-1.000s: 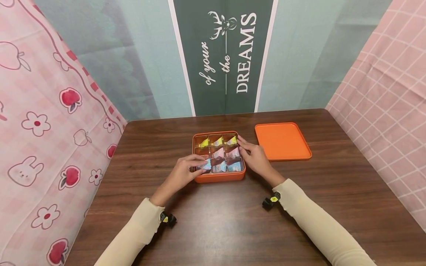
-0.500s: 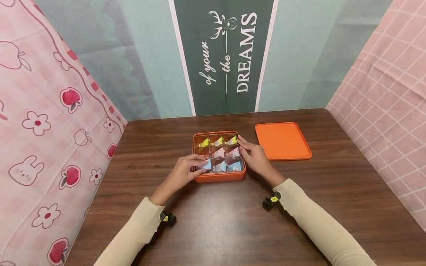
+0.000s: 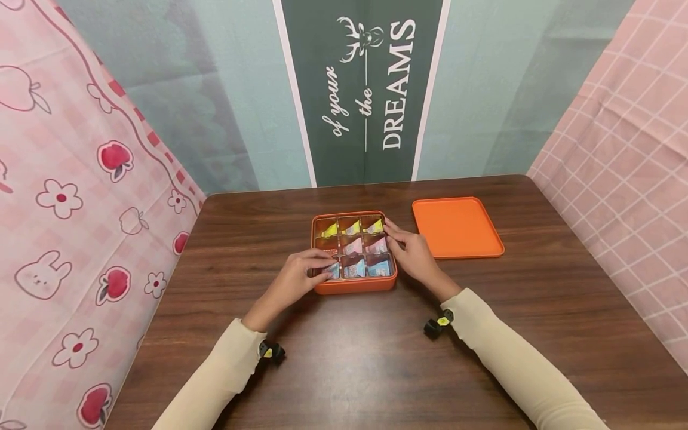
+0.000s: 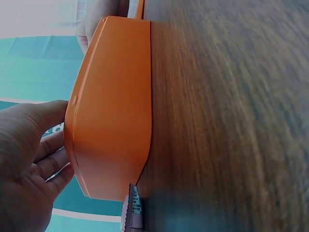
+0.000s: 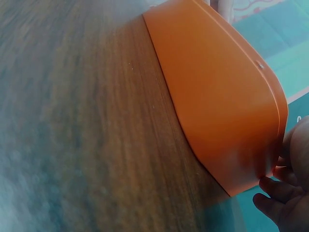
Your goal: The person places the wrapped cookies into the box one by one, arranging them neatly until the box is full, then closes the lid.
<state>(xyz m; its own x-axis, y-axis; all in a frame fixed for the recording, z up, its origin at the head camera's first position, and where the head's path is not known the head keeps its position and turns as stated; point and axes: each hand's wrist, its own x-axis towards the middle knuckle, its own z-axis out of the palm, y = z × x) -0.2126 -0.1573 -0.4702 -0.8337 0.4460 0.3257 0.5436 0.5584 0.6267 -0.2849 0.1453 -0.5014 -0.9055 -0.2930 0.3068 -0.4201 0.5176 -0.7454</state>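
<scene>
An orange box [image 3: 355, 288] stands on the table, its insert divided into several compartments that hold small wrapped snack packets. My left hand [image 3: 292, 278] reaches over the front left corner, thumb and fingers around a blue snack packet [image 3: 332, 270] low in that compartment. Their tips are partly hidden. My right hand [image 3: 412, 254] rests against the right side of the box, its fingertips at the rim. In the back row are yellow packets [image 3: 352, 229], in the middle row pink packets [image 3: 353, 246], in the front row more blue packets [image 3: 379, 269].
To the right of the box lies a flat orange lid [image 3: 457, 228]. Low beside the box, a pinkish packet [image 4: 131, 212] with a crimped edge shows in the left wrist view. The brown wooden table [image 3: 344, 358] is bounded by hanging cloths at the back and sides.
The blue packet under my left fingers has sunk lower into the front left compartment. My right hand and the box have stayed in place.
</scene>
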